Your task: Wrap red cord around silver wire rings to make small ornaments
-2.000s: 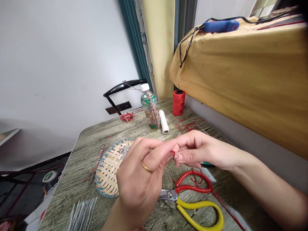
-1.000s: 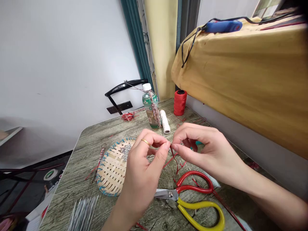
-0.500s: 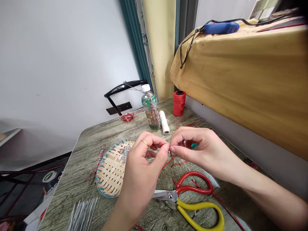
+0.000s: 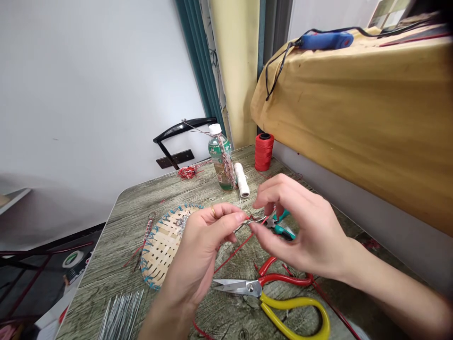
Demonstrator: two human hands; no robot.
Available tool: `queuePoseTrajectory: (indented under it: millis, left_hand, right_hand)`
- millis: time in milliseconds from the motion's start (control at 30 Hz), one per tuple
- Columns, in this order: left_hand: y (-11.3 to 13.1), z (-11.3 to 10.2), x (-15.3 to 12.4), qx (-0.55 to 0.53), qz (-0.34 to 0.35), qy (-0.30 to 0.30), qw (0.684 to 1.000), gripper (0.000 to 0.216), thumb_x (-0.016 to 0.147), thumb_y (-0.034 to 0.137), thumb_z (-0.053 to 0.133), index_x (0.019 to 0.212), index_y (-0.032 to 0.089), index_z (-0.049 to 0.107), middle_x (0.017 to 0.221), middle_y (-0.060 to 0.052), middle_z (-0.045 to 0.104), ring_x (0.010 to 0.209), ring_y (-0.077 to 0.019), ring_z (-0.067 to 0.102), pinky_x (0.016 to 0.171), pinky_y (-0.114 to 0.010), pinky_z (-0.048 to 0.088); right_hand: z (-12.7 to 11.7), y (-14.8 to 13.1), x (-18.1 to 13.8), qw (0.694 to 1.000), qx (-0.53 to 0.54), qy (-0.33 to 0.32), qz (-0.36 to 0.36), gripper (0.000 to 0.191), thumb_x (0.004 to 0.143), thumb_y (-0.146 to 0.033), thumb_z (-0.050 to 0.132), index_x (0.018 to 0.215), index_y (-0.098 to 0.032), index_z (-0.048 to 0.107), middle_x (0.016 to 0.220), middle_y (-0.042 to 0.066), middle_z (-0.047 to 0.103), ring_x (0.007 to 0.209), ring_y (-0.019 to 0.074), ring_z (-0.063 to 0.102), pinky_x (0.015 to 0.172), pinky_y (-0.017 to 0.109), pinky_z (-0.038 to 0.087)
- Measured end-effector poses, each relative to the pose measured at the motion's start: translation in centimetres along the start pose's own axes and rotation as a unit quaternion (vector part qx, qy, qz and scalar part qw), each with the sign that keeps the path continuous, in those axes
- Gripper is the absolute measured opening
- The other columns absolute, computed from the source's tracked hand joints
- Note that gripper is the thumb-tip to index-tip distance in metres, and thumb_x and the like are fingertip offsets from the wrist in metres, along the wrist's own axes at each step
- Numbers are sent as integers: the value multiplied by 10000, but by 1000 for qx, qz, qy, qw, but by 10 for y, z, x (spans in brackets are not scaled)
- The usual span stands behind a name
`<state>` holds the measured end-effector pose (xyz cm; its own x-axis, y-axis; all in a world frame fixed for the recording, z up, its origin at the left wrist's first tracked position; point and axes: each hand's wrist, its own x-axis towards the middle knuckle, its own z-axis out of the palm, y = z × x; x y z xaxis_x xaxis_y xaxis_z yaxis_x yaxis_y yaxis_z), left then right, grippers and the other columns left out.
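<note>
Between thumb and forefinger, my left hand (image 4: 208, 231), with a ring on one finger, pinches a thin silvery wire (image 4: 261, 220) and a red thread (image 4: 235, 251). My right hand (image 4: 300, 222) is just to the right, its thumb and fingers apart. Its thumb tip is at the wire; whether it touches is unclear. Behind that hand lie teal-handled pliers (image 4: 283, 231), partly hidden. Below both hands are scissors (image 4: 249, 287) with one red and one yellow handle. A woven bamboo tray (image 4: 163, 250) laced in blue is partly covered by my left forearm.
Toward the back stand a plastic bottle (image 4: 220, 160), a white thread spool (image 4: 241, 180) and a red thread spool (image 4: 264, 152). A red-and-white tassel (image 4: 187, 173) lies beyond the tray. Many thin metal wires (image 4: 122, 315) lie front left. A yellow cloth (image 4: 354, 104) hangs on the right.
My right thumb and fingers have spread apart and moved slightly right, away from my left fingertips. My left hand has tilted lower, and the wire and pliers show more.
</note>
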<state>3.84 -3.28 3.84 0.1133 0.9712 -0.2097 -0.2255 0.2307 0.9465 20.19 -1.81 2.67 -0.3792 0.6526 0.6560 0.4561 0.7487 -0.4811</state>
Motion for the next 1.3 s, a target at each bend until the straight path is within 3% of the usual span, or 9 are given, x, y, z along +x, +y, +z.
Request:
queuePoseTrajectory:
  millis: [267,433,533,800,967,1133,1300]
  left_hand:
    - [-2,1,1,7,-1,-24,1000,91,711,194,698,636,144,682,656,10,581,619,-79,449,544,-177,385]
    - [-3,-2,2,17,2,-17,1000,97,713,225,712,639,165,697,655,16,598,621,-80,444,539,-178,373]
    - [-5,-4,3,54,34,-11,998,114,727,233,707,628,177,698,632,26,595,608,-77,441,544,-180,363]
    - [-10,-6,3,175,108,33,978,87,749,245,688,674,202,699,676,35,613,658,-98,488,598,-213,368]
    - [-13,3,4,218,135,99,962,121,751,203,648,633,176,648,660,33,588,644,-104,501,621,-228,387]
    - [-19,13,3,217,116,85,966,157,756,163,600,600,167,586,619,43,523,603,-95,458,585,-224,370]
    - [-19,11,2,170,59,46,983,153,753,209,621,608,166,598,605,38,513,583,-96,409,559,-234,329]
  right_hand:
    - [2,3,-3,993,-80,30,-84,34,829,-165,620,840,-133,617,779,46,656,708,117,600,646,229,500]
    - [1,10,-7,965,-167,51,-198,132,809,-76,603,938,-74,636,773,87,679,684,148,616,598,255,511]
    - [-3,11,-6,959,-179,26,-220,122,830,-67,556,920,-58,639,767,103,690,666,160,629,565,265,512]
    - [-8,12,0,953,-204,-29,-222,228,891,-80,436,834,-85,656,773,97,705,673,158,649,545,252,497]
    - [-5,18,0,942,-254,-40,-215,214,869,-103,472,734,-139,633,680,41,661,550,130,557,484,260,398]
    - [-2,20,1,953,-287,-16,-95,129,791,-150,482,699,-184,565,761,29,626,615,127,529,482,251,330]
    - [-15,35,10,930,-368,1,-16,100,810,-199,482,753,-185,563,746,28,635,628,141,544,476,262,282]
